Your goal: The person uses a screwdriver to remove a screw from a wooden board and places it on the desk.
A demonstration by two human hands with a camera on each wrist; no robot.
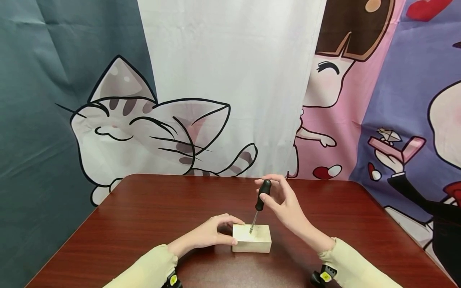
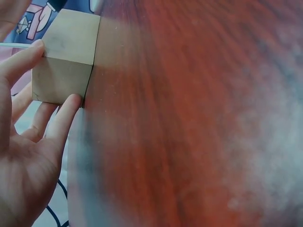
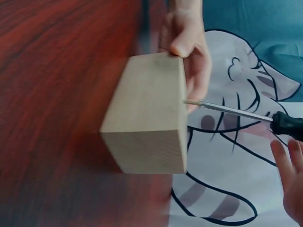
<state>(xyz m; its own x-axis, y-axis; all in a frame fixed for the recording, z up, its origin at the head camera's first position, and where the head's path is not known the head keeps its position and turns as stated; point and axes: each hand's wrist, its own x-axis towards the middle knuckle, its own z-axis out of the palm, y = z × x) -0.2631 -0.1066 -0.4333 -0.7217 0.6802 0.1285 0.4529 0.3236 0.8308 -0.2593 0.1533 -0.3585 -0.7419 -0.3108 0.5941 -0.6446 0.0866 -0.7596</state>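
Note:
A pale wooden block (image 1: 252,246) lies on the table. My left hand (image 1: 209,232) grips its left end, thumb on the near side and fingers at the back, also plain in the left wrist view, where the block (image 2: 66,78) sits between thumb and fingertips. My right hand (image 1: 284,204) holds a screwdriver (image 1: 264,196) by its black handle, thumb against it. The screwdriver leans slightly, its tip at a small brass-coloured piece, perhaps a screw, on the block's top. In the right wrist view the metal shaft (image 3: 232,110) meets the block's face; the hand is partly cut off there.
The dark red-brown wooden table (image 1: 144,212) stretches around the block on all sides. Behind it hangs a cloth printed with a cartoon cat (image 1: 108,132) and figures. Black devices with yellow marks (image 1: 325,276) sit at both wrists.

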